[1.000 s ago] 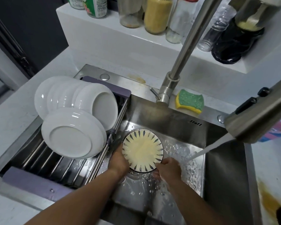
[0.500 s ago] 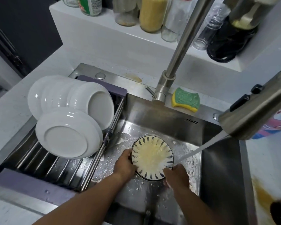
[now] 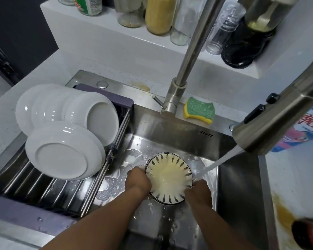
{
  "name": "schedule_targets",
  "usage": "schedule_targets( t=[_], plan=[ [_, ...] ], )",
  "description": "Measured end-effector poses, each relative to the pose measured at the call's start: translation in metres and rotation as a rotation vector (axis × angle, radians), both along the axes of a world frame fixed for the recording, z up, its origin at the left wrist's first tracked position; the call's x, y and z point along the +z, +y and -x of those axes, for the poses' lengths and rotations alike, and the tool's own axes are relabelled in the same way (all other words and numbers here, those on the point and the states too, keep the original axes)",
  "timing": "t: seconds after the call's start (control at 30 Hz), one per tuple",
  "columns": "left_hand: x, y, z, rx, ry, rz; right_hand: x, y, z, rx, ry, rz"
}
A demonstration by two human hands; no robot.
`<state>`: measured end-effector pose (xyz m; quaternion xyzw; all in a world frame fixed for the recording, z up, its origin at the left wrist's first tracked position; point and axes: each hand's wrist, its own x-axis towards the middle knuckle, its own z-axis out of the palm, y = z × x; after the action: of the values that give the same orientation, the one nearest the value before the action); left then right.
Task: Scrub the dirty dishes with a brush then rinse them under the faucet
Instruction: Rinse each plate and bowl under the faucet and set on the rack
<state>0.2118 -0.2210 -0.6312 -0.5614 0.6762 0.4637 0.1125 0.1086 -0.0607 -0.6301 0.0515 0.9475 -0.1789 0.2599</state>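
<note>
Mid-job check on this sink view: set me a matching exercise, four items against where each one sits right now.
Items
1. patterned bowl
2. sponge
3. white plates
4. yellow jar

Places
A. on the shelf at the back
B. leaning on the drying rack
C. gripped by the left hand and right hand, under the water stream
D. lying beside the faucet base

Pairs: 1-C, 2-D, 3-B, 4-A
</note>
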Motion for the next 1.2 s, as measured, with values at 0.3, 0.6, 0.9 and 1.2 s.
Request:
schedule_targets(
  t=[0.3,0.6,0.9,1.2],
  plan=[
    [0.001,-0.014,0.000,0.116,0.006,-0.174,-0.006,0.000,0.028,-0.195,-0.201,0.142],
    [0.016,-0.008,-0.011,0.306,0.155,-0.468,0.046,-0.005,0.036,-0.162,-0.376,0.242],
    [0.049,-0.008,-0.016,0.217,0.314,-0.589,0.072,0.010,0.031,-0.113,-0.374,0.336],
    [0.075,0.001,-0.014,0.261,0.431,-0.525,0.092,0.011,0.020,0.117,-0.172,0.479]
  ],
)
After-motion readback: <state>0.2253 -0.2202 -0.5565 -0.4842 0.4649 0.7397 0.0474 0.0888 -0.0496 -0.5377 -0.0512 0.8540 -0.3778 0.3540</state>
